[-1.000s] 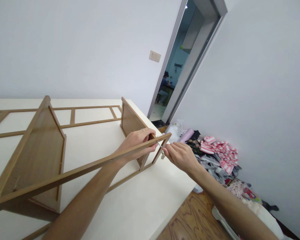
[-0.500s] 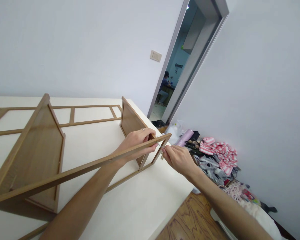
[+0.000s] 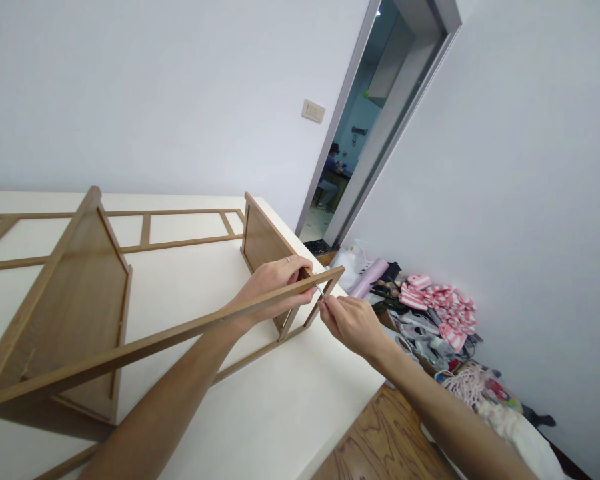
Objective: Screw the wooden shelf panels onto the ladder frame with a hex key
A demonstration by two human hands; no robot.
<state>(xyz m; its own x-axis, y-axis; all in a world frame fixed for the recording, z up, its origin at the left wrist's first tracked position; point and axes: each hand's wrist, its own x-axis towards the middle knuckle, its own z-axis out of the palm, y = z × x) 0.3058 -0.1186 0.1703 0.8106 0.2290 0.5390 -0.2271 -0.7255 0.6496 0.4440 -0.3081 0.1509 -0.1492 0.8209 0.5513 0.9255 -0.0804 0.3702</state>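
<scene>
A brown wooden shelf frame stands on its side, with one long rail (image 3: 170, 333) slanting up to the right across my forearm. My left hand (image 3: 273, 283) is closed around the edge of the right wooden panel (image 3: 263, 233), where it meets that rail. My right hand (image 3: 353, 323) pinches a thin silver hex key (image 3: 321, 290) whose tip is against the rail near its end. The fingers partly hide the tool. A second wooden panel (image 3: 75, 307) stands upright at the left, joined to the same frame.
A ladder-like wooden side frame (image 3: 190, 245) lies at the back of the white table (image 3: 280, 413). Beyond the table's right edge are boxes with piled cloth, including pink-striped fabric (image 3: 437, 303), and a purple roll (image 3: 369, 277). A person (image 3: 330, 170) sits beyond the doorway.
My right hand has shifted slightly left and down around the hex key, turning it a little. My left hand and the shelf frame hold still.
</scene>
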